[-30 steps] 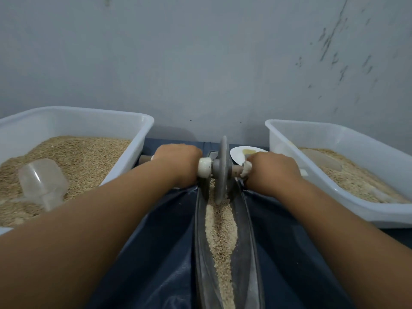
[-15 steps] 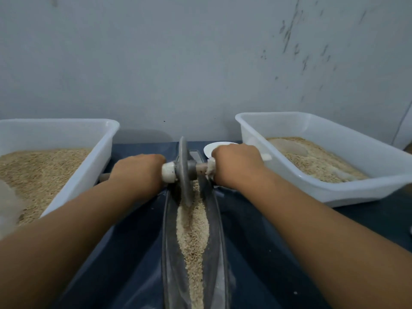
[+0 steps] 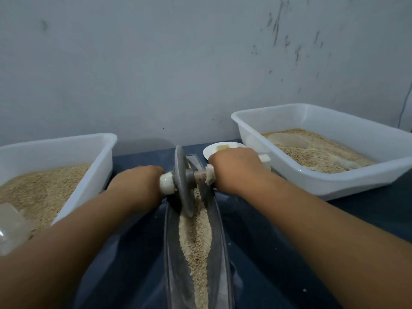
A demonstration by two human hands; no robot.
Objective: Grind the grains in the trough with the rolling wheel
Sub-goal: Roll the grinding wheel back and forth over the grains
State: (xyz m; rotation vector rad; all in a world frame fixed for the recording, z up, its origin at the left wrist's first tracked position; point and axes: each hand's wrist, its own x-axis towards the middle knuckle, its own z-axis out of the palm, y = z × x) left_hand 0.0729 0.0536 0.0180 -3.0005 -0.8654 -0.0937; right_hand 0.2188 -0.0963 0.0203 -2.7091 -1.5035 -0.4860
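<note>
Left hand (image 3: 138,186) and right hand (image 3: 234,172) clamp the rolling wheel (image 3: 184,181) axle (crosswise); trough (image 3: 219,253) with grains (image 3: 195,237) runs lengthwise toward the person.

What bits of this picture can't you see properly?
Head view, the only one:
- Axle handles of the rolling wheel: covered by the left hand and right hand.
- Near end of the trough: cut off by the bottom edge.
- Small white plate: partly behind the right hand.
- Scoop in the left tub: cut off by the left edge.
</note>
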